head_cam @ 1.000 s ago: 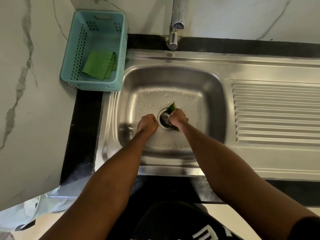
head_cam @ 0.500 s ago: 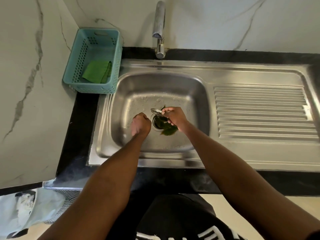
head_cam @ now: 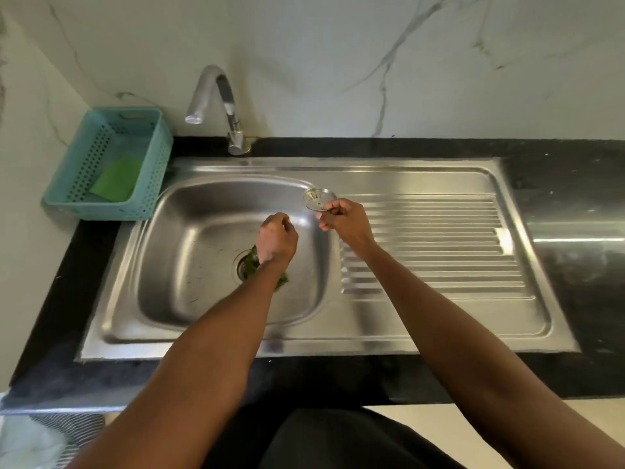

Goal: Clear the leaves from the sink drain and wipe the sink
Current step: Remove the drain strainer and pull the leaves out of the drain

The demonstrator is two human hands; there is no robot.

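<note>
The steel sink [head_cam: 189, 265] has its drain hole [head_cam: 241, 265] uncovered, with dark green leaves [head_cam: 251, 264] lying in and beside it, partly hidden under my left wrist. My right hand [head_cam: 341, 220] pinches the round metal drain strainer [head_cam: 318, 199] and holds it up over the basin's right rim. Above the drain hovers my left hand [head_cam: 277, 238], fingers loosely curled with nothing in them.
A teal plastic basket [head_cam: 81, 177] with a green cloth [head_cam: 116, 179] stands on the black counter at the left. The tap [head_cam: 216, 106] rises behind the basin. A ribbed draining board [head_cam: 433, 245] fills the right side. Marble walls close off the back and left.
My right hand has lifted the strainer out of the drain and carried it up and to the right. My left hand has shifted over the uncovered drain.
</note>
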